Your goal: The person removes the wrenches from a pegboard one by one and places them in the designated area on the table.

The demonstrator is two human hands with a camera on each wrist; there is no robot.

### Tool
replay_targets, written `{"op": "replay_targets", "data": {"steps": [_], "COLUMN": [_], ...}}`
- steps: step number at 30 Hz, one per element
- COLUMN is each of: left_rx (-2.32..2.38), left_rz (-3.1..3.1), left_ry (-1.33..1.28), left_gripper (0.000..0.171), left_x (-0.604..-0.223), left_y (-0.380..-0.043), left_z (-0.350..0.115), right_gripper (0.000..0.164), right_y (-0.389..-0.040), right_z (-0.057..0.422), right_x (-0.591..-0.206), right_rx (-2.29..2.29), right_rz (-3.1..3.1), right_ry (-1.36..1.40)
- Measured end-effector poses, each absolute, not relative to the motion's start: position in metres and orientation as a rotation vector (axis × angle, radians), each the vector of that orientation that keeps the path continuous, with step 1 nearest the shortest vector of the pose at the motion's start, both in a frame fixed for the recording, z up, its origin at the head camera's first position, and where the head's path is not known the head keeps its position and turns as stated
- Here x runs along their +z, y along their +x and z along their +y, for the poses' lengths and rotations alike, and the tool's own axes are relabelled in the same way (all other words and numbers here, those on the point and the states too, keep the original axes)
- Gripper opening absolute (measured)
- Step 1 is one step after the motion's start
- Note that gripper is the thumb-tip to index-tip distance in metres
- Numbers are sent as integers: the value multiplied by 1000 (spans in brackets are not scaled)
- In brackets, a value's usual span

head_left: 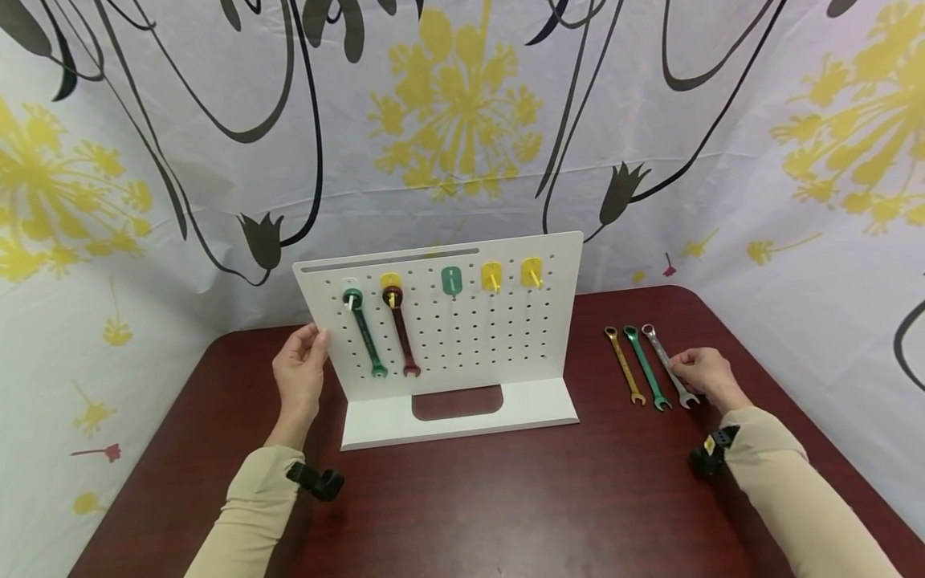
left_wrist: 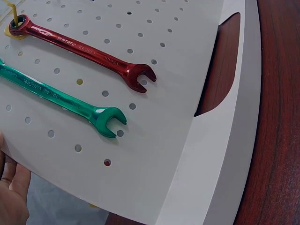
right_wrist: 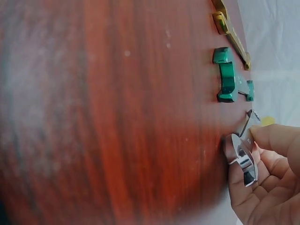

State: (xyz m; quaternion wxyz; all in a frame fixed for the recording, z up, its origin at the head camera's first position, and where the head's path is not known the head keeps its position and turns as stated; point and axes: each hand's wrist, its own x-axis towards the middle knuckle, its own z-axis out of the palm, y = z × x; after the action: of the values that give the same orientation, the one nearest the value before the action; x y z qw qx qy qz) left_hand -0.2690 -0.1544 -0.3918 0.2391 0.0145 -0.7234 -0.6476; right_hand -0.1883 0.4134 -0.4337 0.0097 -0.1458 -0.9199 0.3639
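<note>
While the left edge of the white perforated pegboard stand [head_left: 480, 353] is gripped by the left hand [head_left: 298, 376], the silver metal wrench [head_left: 658, 347] is pinched by the right hand [head_left: 704, 374] near the right edge of the dark red wood-grain table [head_left: 520, 498]. Between the stand and the gold metal wrench [head_left: 625, 364], a strip of tabletop is left; a broader stretch is seen in front. By the right wrist view the pinching thumb is revealed; lettering on the hung glossy red wrench [left_wrist: 79, 49] is shown only by the left wrist view.
</note>
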Motion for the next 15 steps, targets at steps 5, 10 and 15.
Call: {"op": "replay_targets", "data": {"steps": [5,10,15], "left_rx": [-1759,-1765,-1758], "left_rz": [-1982,-1969,-1971], "left_ry": [36,31,36], "left_gripper": [28,27,28], "left_x": [-391,-391,-392], "left_y": [-268,-269,-268], "left_z": [-153,-153,-153], "right_gripper": [22,20,20], "right_y": [-187,-188,-188], "right_z": [412,412,410], "right_x": [-434,-434,-433], "right_rx": [1096,1056,1025], "right_rz": [-2870,-2873,-2876], "right_ry": [-475,-499,-550]}}
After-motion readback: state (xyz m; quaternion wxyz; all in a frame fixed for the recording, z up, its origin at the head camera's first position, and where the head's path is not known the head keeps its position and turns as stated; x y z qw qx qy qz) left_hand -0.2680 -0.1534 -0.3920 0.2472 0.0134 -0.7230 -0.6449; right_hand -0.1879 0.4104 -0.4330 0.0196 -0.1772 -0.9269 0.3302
